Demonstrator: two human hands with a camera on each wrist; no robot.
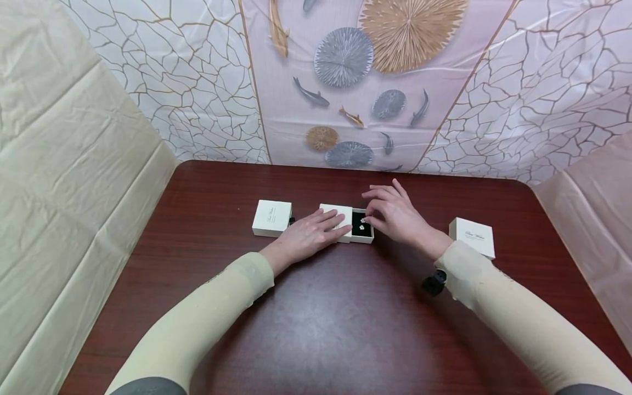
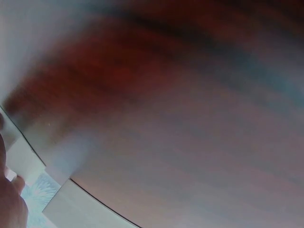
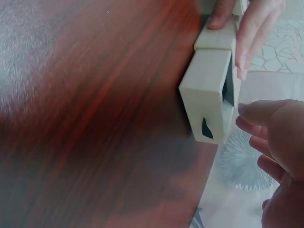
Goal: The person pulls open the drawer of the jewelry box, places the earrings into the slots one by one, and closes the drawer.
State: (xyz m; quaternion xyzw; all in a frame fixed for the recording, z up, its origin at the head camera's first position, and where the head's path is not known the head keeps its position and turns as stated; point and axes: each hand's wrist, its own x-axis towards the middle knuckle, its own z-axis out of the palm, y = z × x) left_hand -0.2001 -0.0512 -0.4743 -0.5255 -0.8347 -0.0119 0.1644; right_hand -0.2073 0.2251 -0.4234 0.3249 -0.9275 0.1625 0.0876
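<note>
A white jewelry box (image 1: pixel 337 217) stands with its drawer (image 1: pixel 366 239) slid out to the right. My left hand (image 1: pixel 311 233) holds the box's sleeve, fingers across the lid and thumb against the front wall. Black lining fills the drawer, with a small shiny earring (image 1: pixel 362 227) lying on it. Over the drawer, my right hand (image 1: pixel 397 216) pinches a second small earring (image 1: pixel 362 220) between thumb and index finger, the other fingers raised. In the right wrist view a dark pull tab (image 3: pixel 206 129) shows on the drawer's end.
Another white box (image 1: pixel 272 216) with printed lettering stands to the left, a dark tab at its right side. A third white box (image 1: pixel 474 236) sits to the right, beside my right forearm. The dark red table (image 1: pixel 316 323) ends at a patterned backdrop (image 1: pixel 340 109).
</note>
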